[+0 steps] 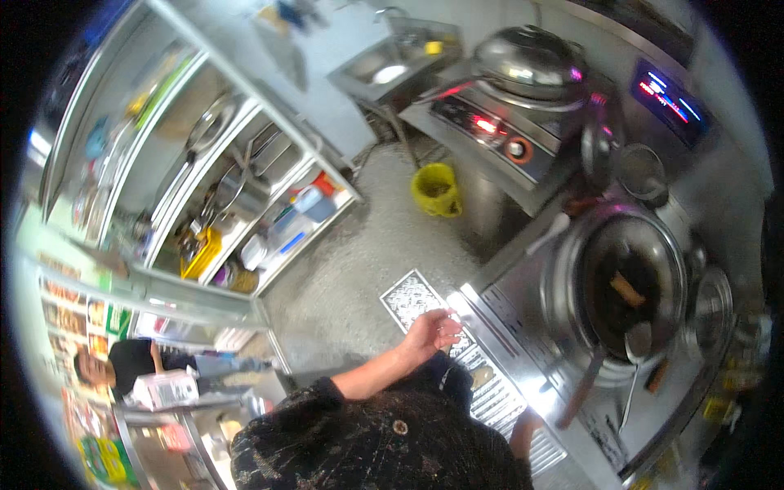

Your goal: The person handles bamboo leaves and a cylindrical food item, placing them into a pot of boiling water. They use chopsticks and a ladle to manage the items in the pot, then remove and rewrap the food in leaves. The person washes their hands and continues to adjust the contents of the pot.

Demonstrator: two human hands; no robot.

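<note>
My left hand (pixel 433 331) hangs in front of the metal stove's front edge (pixel 490 318), fingers loosely curled and nothing visible in them. Low against the same edge, my right hand (pixel 525 429) is blurred and partly hidden by my dark clothing; its fingers do not show. On the stove, a wok (pixel 569 294) with a brown handle (pixel 580 389) holds dark liquid. One brown piece of food (pixel 627 290) lies in it. A metal ladle (pixel 639 340) rests at the wok's near side, its thin handle reaching over the rim. Neither hand touches the wok or ladle.
A lidded pan (pixel 530 64) stands on a second cooker with a lit panel (pixel 487 124). A yellow bin (pixel 437 190) is on the floor below. Shelves (pixel 245 177) hold pots and containers. Another person (pixel 131 367) stands at the far left. A slotted grate (pixel 502 392) runs along the stove.
</note>
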